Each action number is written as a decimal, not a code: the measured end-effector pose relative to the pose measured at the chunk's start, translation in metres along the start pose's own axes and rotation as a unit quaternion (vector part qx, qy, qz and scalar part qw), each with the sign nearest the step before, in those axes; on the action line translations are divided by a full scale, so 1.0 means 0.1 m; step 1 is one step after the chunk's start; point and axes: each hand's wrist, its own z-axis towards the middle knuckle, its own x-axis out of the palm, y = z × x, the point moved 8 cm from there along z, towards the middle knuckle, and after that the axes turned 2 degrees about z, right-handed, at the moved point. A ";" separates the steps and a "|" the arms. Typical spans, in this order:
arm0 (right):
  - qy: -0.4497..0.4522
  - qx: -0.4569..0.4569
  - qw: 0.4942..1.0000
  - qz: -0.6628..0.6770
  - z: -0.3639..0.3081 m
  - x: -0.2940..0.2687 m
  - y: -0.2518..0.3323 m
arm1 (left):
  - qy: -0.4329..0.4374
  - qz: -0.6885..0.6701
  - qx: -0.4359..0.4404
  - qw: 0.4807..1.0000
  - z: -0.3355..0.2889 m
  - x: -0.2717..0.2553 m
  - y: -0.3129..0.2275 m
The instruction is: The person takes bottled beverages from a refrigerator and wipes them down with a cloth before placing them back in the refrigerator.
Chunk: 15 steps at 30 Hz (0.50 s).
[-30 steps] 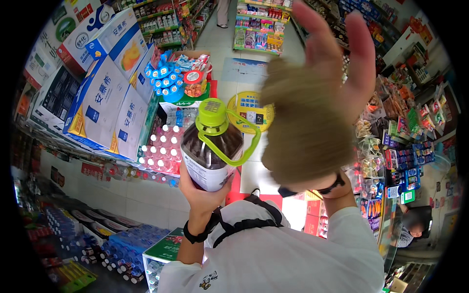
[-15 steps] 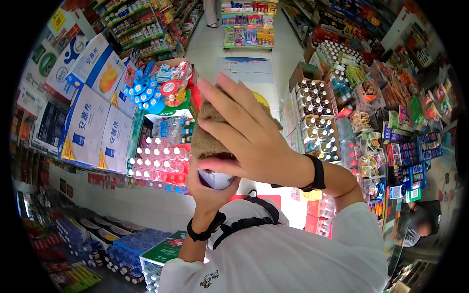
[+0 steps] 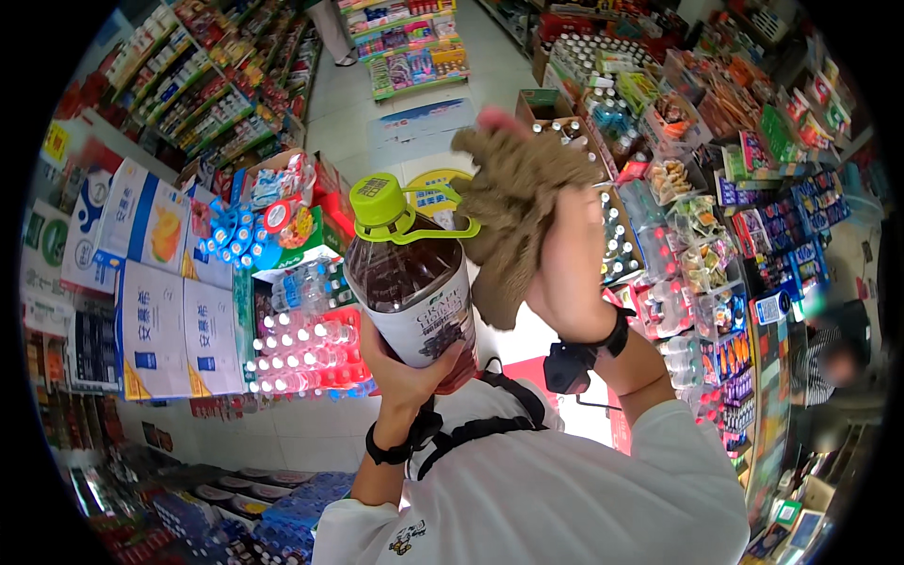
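Observation:
My left hand [image 3: 403, 379] grips a large clear bottle [image 3: 400, 275] of dark purple-red drink low on its body. The bottle stands nearly upright, its pale label with grapes facing me, topped by a yellow-green cap [image 3: 374, 200] with a loop handle [image 3: 443, 231]. In my right hand [image 3: 574, 273] is a crumpled brown cloth [image 3: 518, 212], held just right of the bottle's shoulder. Motion blurs this hand a little, and the cloth hides most of its fingers.
Stacked white-and-blue cartons [image 3: 179, 320] and pink-red packs of capped bottles [image 3: 306, 353] stand on the left. Boxed bottles [image 3: 617, 235] and packaged snacks [image 3: 697, 235] line the right. Shelves [image 3: 419, 61] rise at the far end. A person's legs [image 3: 331, 33] show there; another person [image 3: 829, 367] is far right.
My right hand has moved right with the cloth, off the bottle's top. The cap, handle and label now show. My view has shifted slightly.

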 end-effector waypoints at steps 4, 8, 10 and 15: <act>0.106 -0.131 0.970 -0.176 0.20 0.24 0.35 | 0.023 0.002 0.005 1.000 0.16 0.16 0.01; 0.238 -0.260 0.747 -0.564 0.11 0.63 0.07 | 0.068 0.002 0.020 0.997 0.38 0.23 0.14; 0.220 -0.229 0.790 -0.524 0.27 0.51 -0.09 | 0.081 0.010 0.021 0.996 0.52 0.26 0.17; 0.153 -0.216 0.865 -0.425 0.51 0.26 -0.28 | 0.098 -0.014 0.009 0.995 0.95 0.27 0.26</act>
